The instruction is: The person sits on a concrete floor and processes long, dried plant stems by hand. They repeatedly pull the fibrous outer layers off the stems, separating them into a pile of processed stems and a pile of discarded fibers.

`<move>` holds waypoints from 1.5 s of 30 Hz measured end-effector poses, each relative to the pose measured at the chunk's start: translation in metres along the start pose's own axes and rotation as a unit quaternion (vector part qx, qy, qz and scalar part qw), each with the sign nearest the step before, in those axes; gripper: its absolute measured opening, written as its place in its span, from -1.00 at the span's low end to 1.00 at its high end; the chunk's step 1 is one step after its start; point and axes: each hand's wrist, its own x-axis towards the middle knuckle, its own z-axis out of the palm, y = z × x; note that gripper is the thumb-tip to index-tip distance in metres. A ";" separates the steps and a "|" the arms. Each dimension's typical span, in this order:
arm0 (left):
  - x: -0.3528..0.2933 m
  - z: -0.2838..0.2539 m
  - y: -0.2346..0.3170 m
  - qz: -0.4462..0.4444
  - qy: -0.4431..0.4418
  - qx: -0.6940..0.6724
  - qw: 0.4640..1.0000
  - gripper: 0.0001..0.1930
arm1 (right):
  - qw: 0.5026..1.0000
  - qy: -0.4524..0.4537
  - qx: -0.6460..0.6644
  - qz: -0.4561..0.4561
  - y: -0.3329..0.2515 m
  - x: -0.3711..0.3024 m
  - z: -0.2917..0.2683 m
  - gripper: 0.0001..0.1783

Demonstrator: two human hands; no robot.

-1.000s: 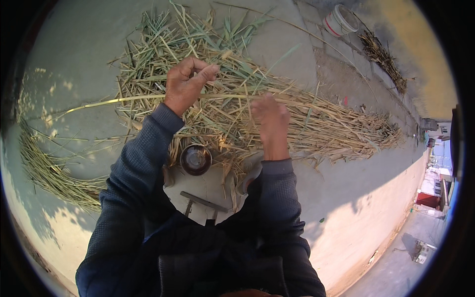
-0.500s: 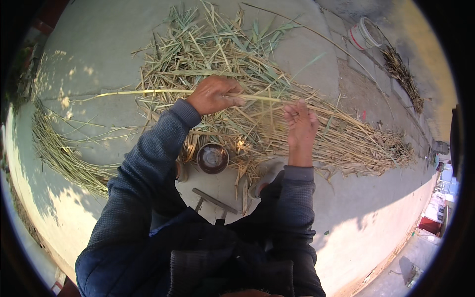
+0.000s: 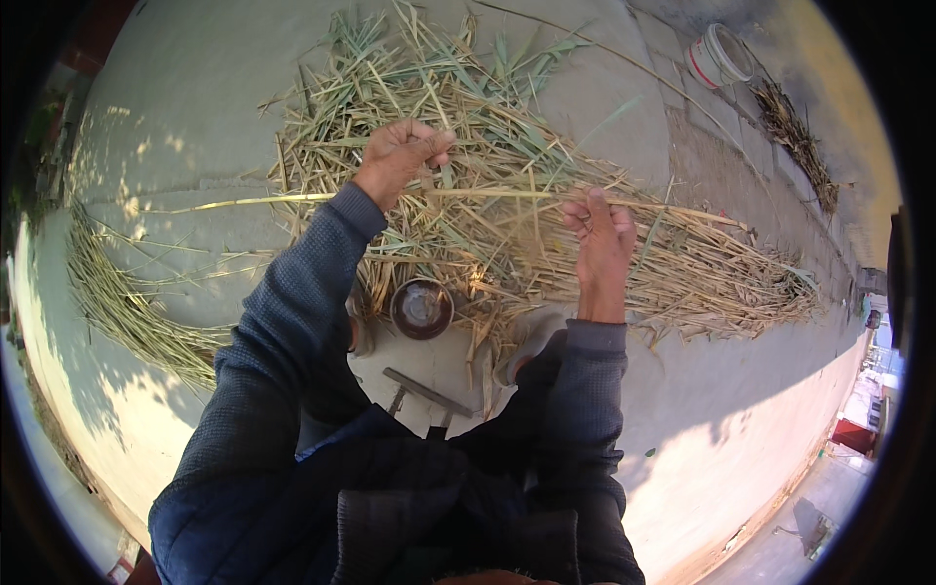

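A long, thin yellowish reed stalk (image 3: 487, 193) stretches sideways above the heap of dry stalks and leaves (image 3: 468, 107). At its right part my right hand (image 3: 602, 244) pinches it between thumb and fingers. My left hand (image 3: 400, 161) is raised just beyond the stalk, thumb and fingers pressed together. A small pale strip shows below those fingertips, but I cannot tell whether they hold it. The stalk's thin end runs out far to the left, past my left sleeve.
A dark round bowl (image 3: 422, 308) stands between my feet, with a bar-shaped metal tool (image 3: 427, 392) nearer me. Thin green stalks (image 3: 127, 302) lie bundled at the left. A white bucket (image 3: 720, 57) and dark twigs (image 3: 795, 146) are at the far right.
My left hand has come off the reed stalk and moved up, away from me. My right hand has shifted slightly right, and more of the stalk now shows right of it.
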 end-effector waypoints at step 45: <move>-0.003 -0.012 0.016 0.029 -0.008 0.035 0.999 -0.76 | 0.995 -0.087 -0.012 -0.051 -0.019 0.002 -0.023 -0.73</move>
